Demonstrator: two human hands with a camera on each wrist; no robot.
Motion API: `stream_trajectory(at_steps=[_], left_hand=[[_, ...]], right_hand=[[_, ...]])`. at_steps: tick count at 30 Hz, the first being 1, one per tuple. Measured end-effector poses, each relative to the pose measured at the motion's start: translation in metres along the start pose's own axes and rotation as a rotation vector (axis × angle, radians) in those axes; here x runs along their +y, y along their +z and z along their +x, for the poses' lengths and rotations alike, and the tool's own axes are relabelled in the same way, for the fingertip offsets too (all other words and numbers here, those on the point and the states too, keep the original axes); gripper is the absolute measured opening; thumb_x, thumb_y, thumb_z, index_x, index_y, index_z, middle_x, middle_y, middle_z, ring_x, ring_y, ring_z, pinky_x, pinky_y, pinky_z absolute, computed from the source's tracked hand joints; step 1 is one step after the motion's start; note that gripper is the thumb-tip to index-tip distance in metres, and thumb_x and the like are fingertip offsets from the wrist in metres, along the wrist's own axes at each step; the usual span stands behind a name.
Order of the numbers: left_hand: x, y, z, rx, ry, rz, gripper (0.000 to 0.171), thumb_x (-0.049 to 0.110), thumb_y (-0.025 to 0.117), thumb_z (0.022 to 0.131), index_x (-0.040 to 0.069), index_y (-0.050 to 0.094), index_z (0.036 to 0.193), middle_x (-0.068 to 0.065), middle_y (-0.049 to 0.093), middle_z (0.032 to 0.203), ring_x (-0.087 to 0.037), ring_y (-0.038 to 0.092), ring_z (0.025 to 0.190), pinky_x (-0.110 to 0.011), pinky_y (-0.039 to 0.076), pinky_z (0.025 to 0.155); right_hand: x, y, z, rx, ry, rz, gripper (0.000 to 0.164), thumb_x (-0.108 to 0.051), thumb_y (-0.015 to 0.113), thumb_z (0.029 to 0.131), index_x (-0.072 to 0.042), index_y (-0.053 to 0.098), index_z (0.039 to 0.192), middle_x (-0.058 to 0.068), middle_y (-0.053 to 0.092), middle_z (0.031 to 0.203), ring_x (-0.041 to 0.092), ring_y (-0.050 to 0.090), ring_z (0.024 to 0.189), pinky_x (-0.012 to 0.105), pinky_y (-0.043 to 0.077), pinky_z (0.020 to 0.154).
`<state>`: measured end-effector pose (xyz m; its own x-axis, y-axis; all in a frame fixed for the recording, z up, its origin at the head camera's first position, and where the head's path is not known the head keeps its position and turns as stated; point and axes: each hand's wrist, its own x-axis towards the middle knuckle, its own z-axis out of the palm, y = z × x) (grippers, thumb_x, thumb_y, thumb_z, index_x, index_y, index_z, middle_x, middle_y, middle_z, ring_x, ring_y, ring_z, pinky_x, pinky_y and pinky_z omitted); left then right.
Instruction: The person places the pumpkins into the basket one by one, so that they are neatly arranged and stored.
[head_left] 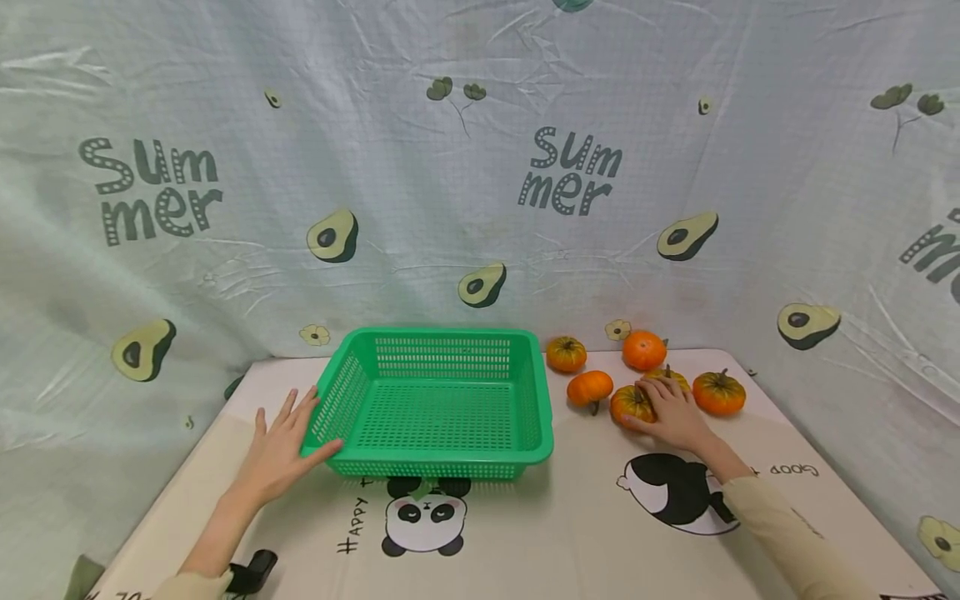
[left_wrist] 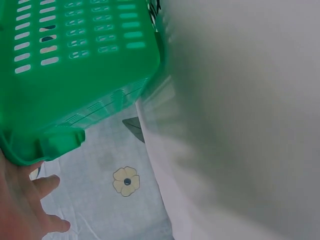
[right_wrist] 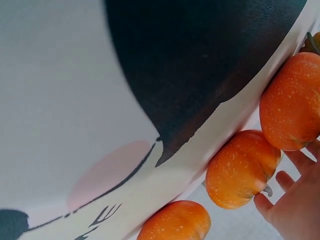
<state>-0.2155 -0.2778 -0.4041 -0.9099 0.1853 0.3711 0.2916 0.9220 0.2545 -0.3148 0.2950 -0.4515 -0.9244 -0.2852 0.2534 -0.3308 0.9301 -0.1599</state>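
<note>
A green plastic basket (head_left: 442, 457) with slotted sides stands on the table, its inside bare. At its left front corner my left hand (head_left: 279, 450) has its fingers spread, with the thumb over the front rim; the left wrist view shows the fingers beside the basket's rim (left_wrist: 22, 155). To the right lies a group of small orange pumpkins. My right hand (head_left: 675, 417) reaches over a green-streaked pumpkin (head_left: 630, 406), thumb and fingertips at its side. In the right wrist view, loosely bent fingers are right by a pumpkin (right_wrist: 243, 169) and its stem.
Around the right hand are more pumpkins: one at the far right (head_left: 718, 393), one at the back (head_left: 643, 350), one near the basket (head_left: 590, 388) and another behind it (head_left: 566, 354). A printed curtain (head_left: 420, 208) hangs behind the table. A black object (head_left: 258, 571) lies by the left forearm.
</note>
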Motion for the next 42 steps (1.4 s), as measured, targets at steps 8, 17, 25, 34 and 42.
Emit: stream_trajectory(at_steps=[8, 17, 25, 34, 42], left_hand=[[0.0002, -0.0006, 0.0004, -0.023, 0.005, 0.015, 0.086, 0.052, 0.053, 0.081, -0.001, 0.022, 0.141, -0.024, 0.027, 0.142, -0.038, 0.012, 0.136, -0.072, 0.003, 0.096], [0.0027, -0.0055, 0.0004, -0.054, -0.014, 0.047, 0.087, 0.055, 0.052, 0.081, -0.002, 0.023, 0.14, -0.022, 0.021, 0.146, -0.042, 0.009, 0.135, -0.074, 0.005, 0.093], [0.0011, -0.0049, -0.0009, -0.086, -0.03, 0.04, 0.088, 0.054, 0.051, 0.081, -0.002, 0.019, 0.141, -0.023, 0.021, 0.145, -0.044, 0.01, 0.134, -0.073, 0.006, 0.094], [0.0041, -0.0052, 0.0017, -0.064, -0.024, 0.08, 0.088, 0.055, 0.052, 0.081, -0.003, 0.024, 0.139, -0.023, 0.027, 0.143, -0.05, 0.023, 0.126, -0.07, 0.016, 0.094], [0.0041, -0.0045, 0.0024, -0.053, -0.009, 0.127, 0.086, 0.055, 0.052, 0.081, -0.004, 0.027, 0.138, -0.022, 0.029, 0.142, -0.047, 0.03, 0.122, -0.068, 0.023, 0.092]], right_hand=[[-0.0016, 0.0029, 0.0006, -0.01, 0.01, 0.004, 0.076, -0.054, 0.058, 0.077, -0.001, 0.04, 0.129, 0.025, 0.044, 0.129, 0.042, 0.025, 0.122, 0.064, 0.017, 0.097], [-0.0013, 0.0062, 0.0046, -0.025, 0.017, 0.015, 0.08, -0.059, 0.056, 0.076, -0.003, 0.037, 0.13, 0.024, 0.045, 0.129, 0.04, 0.024, 0.122, 0.062, 0.015, 0.096], [-0.0046, 0.0033, 0.0061, -0.017, 0.01, -0.011, 0.082, -0.057, 0.059, 0.075, -0.003, 0.038, 0.132, 0.024, 0.044, 0.13, 0.041, 0.025, 0.121, 0.063, 0.015, 0.095], [-0.0053, 0.003, 0.0066, -0.007, 0.015, -0.028, 0.082, -0.059, 0.061, 0.071, -0.007, 0.041, 0.132, 0.021, 0.043, 0.129, 0.043, 0.026, 0.12, 0.07, 0.015, 0.093], [-0.0042, 0.0058, 0.008, 0.008, 0.017, -0.016, 0.085, -0.062, 0.062, 0.068, -0.007, 0.043, 0.129, 0.022, 0.043, 0.128, 0.046, 0.026, 0.12, 0.071, 0.015, 0.093]])
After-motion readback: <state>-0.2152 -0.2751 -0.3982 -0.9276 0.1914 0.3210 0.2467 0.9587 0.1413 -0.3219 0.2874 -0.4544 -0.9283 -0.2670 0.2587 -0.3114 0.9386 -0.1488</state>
